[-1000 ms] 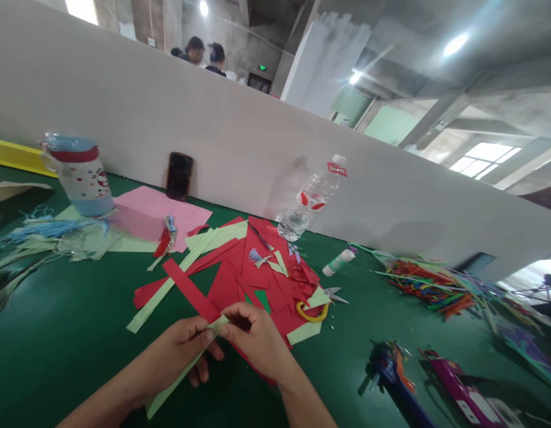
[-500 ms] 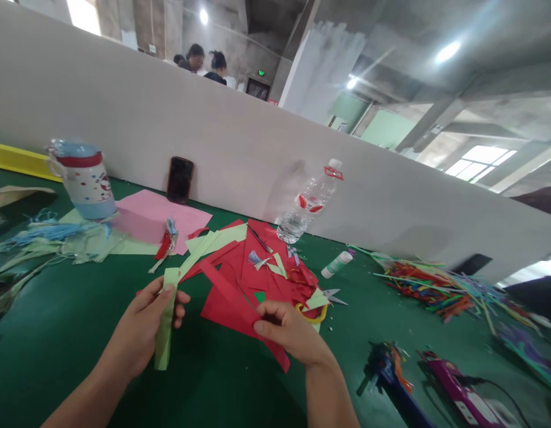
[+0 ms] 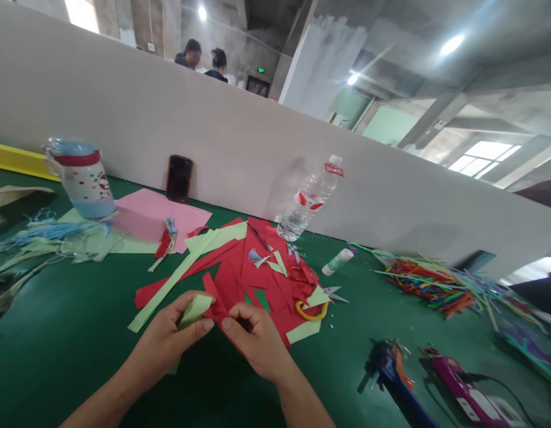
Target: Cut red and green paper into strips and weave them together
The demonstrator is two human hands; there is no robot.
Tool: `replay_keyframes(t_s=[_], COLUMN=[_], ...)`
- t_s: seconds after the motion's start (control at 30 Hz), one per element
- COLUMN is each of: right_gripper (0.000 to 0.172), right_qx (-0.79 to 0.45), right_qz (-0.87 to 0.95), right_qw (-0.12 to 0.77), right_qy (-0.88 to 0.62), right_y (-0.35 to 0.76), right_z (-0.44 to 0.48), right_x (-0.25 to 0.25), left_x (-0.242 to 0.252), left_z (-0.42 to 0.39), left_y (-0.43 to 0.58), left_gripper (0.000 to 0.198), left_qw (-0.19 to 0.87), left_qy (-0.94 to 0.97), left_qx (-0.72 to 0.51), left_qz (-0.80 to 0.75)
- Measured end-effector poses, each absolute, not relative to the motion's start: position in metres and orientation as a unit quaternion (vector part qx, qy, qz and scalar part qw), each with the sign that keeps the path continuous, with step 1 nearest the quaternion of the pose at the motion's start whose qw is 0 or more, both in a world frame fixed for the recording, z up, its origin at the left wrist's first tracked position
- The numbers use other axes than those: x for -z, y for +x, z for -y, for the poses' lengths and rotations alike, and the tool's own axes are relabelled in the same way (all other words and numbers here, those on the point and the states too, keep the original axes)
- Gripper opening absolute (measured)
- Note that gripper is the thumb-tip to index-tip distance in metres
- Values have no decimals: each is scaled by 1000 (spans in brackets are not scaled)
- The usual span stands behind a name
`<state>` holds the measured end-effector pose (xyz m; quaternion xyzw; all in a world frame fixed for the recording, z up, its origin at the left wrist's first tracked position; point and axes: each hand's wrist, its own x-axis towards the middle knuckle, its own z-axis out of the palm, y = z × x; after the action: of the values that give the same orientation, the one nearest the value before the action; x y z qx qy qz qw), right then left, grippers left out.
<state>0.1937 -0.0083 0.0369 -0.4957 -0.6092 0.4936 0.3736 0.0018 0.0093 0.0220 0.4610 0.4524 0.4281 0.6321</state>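
My left hand [image 3: 179, 330] is closed on a light green paper strip [image 3: 197, 307], its bent upper end showing above the fingers. My right hand [image 3: 255, 336] pinches a red paper strip [image 3: 217, 300], which meets the green one between my hands. My fingers hide much of both strips. Just beyond lies a pile of red paper [image 3: 230, 261], with a long pale green strip [image 3: 177, 279] across its left side. Yellow-handled scissors [image 3: 317, 315] lie to the right of the pile, partly under paper scraps.
Behind stand a cup [image 3: 85, 184], a phone [image 3: 179, 178] against the partition and a water bottle [image 3: 308, 202]. A glue stick [image 3: 337, 262], coloured pipe cleaners [image 3: 435, 282], a blue tool [image 3: 395, 374] and a purple corded device [image 3: 457, 383] lie on the right. Pink paper [image 3: 144, 217] lies left.
My hands have come together, bringing the green and red strips into contact. The red strip has left the pile and moved left and nearer. My left hand has turned inward.
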Motion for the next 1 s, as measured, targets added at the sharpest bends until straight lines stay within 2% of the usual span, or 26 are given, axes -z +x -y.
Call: replay_keyframes(t_s=[0.17, 0.4, 0.53, 0.67, 0.8, 0.9, 1.0], right_gripper=[11, 6, 29, 39, 61, 78, 73], right_qx=[-425, -370, -332, -319, -422, -536, -600], right_qz=[678, 676, 668, 630, 561, 527, 473], right_qw=[386, 402, 417, 467, 514, 498, 490], right_qy=[-459, -495, -520, -533, -493, -432, -419], right_y=[191, 185, 191, 206, 217, 214, 203], right_z=[13, 15, 13, 8, 4, 5, 6], right_x=[-41, -35, -33, -35, -37, -36, -32], left_x=[-25, -33, -26, -22, -25, -28, -28], left_z=[-8, -7, -9, -13, -18, -21, -21], left_y=[4, 7, 6, -2, -10, -12, -12], left_gripper=[34, 29, 34, 40, 43, 42, 40], left_qw=[618, 640, 657, 668, 676, 682, 684], left_qy=[533, 467, 432, 364, 291, 256, 236], left_qx=[-386, -404, -415, -467, -523, -540, -550], left_qz=[-431, -457, -458, -451, -431, -422, -417])
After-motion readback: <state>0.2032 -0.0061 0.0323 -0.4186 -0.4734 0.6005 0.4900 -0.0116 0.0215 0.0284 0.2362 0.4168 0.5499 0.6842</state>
